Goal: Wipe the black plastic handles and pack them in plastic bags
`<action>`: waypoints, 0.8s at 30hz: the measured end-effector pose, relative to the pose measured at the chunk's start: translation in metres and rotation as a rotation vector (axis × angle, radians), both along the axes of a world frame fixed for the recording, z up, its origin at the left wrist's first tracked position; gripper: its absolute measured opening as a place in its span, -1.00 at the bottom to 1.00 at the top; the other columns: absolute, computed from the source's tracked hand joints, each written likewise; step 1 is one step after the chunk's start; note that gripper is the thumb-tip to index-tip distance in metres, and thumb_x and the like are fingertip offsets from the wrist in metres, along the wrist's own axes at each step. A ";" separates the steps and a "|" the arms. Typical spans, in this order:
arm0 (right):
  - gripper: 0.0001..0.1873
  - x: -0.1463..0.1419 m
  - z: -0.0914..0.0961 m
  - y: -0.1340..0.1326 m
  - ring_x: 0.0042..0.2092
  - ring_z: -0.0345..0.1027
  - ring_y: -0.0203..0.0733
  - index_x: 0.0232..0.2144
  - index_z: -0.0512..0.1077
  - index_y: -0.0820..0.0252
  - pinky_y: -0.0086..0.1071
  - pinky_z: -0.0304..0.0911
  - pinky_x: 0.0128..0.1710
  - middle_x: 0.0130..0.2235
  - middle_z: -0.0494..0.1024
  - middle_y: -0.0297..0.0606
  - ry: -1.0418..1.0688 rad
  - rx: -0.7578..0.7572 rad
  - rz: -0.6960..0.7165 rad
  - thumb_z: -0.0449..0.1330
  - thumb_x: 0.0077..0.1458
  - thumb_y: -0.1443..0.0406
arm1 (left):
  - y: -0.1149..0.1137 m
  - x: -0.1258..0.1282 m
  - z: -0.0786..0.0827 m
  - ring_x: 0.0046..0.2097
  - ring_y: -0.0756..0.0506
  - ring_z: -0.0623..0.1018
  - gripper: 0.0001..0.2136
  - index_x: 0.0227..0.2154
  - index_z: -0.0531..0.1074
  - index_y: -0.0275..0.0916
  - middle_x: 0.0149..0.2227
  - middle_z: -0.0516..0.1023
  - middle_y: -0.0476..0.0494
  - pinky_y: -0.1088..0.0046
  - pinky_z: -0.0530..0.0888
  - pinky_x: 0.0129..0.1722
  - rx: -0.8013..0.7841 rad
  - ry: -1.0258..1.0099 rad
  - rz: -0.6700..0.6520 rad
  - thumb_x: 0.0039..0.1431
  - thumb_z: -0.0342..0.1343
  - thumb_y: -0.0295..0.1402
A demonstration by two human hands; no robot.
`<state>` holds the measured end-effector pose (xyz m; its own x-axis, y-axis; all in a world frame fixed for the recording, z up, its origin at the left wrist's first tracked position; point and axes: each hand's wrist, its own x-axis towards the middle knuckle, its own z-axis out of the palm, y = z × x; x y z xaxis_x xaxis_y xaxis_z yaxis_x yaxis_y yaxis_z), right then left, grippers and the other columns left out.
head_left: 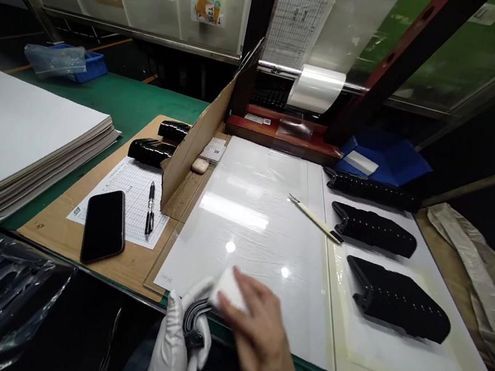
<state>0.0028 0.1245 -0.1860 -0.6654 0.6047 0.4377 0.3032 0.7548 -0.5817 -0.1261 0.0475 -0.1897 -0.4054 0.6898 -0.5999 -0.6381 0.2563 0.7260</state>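
My left hand [174,338], in a white glove, is closed around a black curved plastic part [196,316] just off the near table edge. One end of that part faces up and shows a curled profile; the rest is hidden by the glove. My bare right hand [262,327] pinches a white block [230,289], maybe a sponge or folded cloth, against or right beside the part's upper end. Beyond both hands lies a white sheet under clear film [238,241]. A craft knife [315,218] rests on it, its blade toward the far left.
Several black ribbed parts [403,300] lie in a column on the right. A phone [104,226], pen [150,210] and printed form [132,191] sit left of a cardboard divider [197,145]. Far left is a sheet stack [23,135]. A film roll [316,89] and blue bin [389,158] stand behind.
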 end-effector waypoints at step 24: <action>-0.55 0.026 -0.005 -0.007 0.22 0.28 0.16 0.23 0.36 -0.10 0.10 0.44 -0.08 0.31 0.30 -0.08 -0.084 -0.049 -0.431 0.06 0.35 0.32 | 0.005 -0.006 0.018 -0.75 0.07 0.21 -0.36 0.18 0.37 -0.36 -0.67 0.45 0.04 0.62 0.14 -0.78 -0.070 0.292 -0.278 0.28 0.01 0.09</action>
<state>0.0286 0.1179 -0.1907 -0.3795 0.8535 0.3570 0.6320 0.5210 -0.5737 -0.1318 0.0521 -0.1720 -0.3691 0.7588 -0.5366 -0.3076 0.4451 0.8410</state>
